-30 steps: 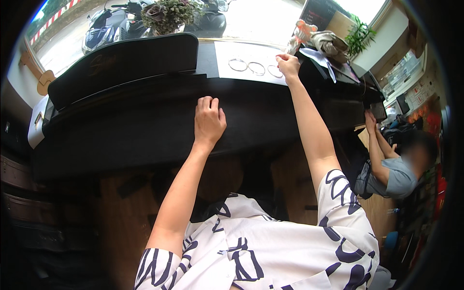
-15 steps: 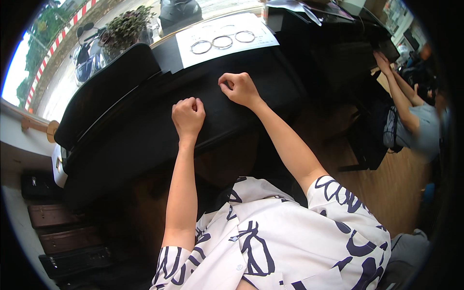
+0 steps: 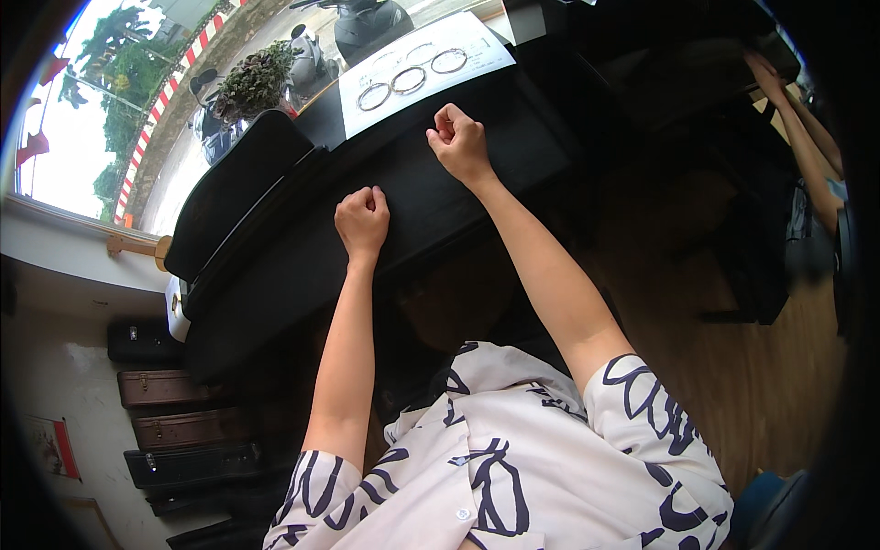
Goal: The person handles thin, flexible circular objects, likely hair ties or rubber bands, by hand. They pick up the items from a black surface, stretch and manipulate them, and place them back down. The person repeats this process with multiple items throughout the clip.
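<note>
Both fists rest on a long black case (image 3: 302, 247) that lies across the tabletop (image 3: 541, 55): the left hand (image 3: 362, 220) is clenched on its near edge around the middle, the right hand (image 3: 458, 142) clenched at two o'clock from it, toward the case's right end, neither one visibly gripping anything. The case's long axis runs from eight o'clock to two o'clock, its raised lid (image 3: 234, 188) lying at ten o'clock from the left hand. A white sheet (image 3: 486, 41) with three rings (image 3: 410, 80) lies just beyond the right hand at twelve o'clock.

White rectangular sheet (image 3: 426, 69) with three rings on black counter, red poster (image 3: 50, 446) on lower-left wall
</note>
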A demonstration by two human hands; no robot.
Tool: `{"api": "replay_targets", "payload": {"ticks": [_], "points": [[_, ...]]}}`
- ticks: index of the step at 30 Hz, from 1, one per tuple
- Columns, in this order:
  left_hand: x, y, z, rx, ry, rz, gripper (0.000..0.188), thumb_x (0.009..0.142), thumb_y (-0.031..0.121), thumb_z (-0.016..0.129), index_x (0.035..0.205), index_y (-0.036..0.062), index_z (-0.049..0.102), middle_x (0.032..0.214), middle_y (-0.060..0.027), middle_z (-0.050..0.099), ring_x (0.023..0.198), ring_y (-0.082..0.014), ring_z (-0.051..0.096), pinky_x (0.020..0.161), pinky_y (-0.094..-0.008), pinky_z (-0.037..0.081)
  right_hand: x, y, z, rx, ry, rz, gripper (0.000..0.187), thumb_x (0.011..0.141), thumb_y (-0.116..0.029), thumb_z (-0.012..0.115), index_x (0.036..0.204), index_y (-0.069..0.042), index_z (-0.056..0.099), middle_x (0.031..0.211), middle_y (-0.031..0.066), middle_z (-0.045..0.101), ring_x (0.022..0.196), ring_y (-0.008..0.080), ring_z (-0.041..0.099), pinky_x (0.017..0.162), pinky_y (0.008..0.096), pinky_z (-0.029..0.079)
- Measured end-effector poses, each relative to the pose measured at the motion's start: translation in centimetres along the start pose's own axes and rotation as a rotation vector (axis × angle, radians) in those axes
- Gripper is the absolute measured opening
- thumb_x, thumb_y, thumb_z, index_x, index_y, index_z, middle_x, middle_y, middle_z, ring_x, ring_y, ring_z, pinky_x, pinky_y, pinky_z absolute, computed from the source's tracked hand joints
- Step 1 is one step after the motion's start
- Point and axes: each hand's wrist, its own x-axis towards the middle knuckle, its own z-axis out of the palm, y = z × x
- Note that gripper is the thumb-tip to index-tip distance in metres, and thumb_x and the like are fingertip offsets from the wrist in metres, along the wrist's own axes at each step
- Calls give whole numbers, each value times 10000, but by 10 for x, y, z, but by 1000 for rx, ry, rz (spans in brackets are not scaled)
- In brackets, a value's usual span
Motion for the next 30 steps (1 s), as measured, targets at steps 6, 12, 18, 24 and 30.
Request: {"api": "replay_targets", "payload": {"ticks": [6, 12, 18, 24, 30], "points": [[-3, -2, 0, 20, -16, -41, 372, 888, 214, 631, 595, 11, 523, 591, -160, 554, 600, -370, 581, 598, -479, 450, -2, 11, 6, -34, -11, -45, 433, 854, -149, 777, 624, -26, 431, 521, 132, 451, 454, 279, 464, 488, 381, 395], [0, -30, 7, 67, 53, 3, 332, 879, 263, 631, 635, 38, 610, 646, -177, 615, 652, -391, 642, 599, -465, 493, -3, 27, 22, -26, 26, -134, 561, 893, -241, 780, 609, -55, 334, 502, 67, 334, 482, 161, 299, 464, 343, 302], [5, -33, 10, 58, 48, -27, 359, 889, 320, 618, 677, 33, 655, 657, -174, 641, 654, -388, 660, 632, -467, 509, 9, 30, 23, -58, -67, -90, 485, 875, -180, 767, 608, -18, 397, 520, 51, 309, 495, 134, 299, 485, 387, 288], [2, -31, 9, 59, 86, -35, 328, 881, 277, 625, 681, 19, 663, 687, -203, 651, 682, -399, 669, 657, -491, 518, 8, 33, 26, 99, -270, -70, 514, 983, -178, 683, 611, -93, 338, 570, -73, 287, 550, 46, 253, 474, 313, 217], [-2, -25, 10, 14, -5, -77, 349, 883, 324, 620, 650, 69, 670, 600, -124, 636, 612, -345, 664, 614, -434, 523, 1, 32, 10, -26, -302, -106, 503, 947, -227, 715, 611, -63, 378, 538, -5, 333, 511, 94, 306, 464, 321, 270]]}}
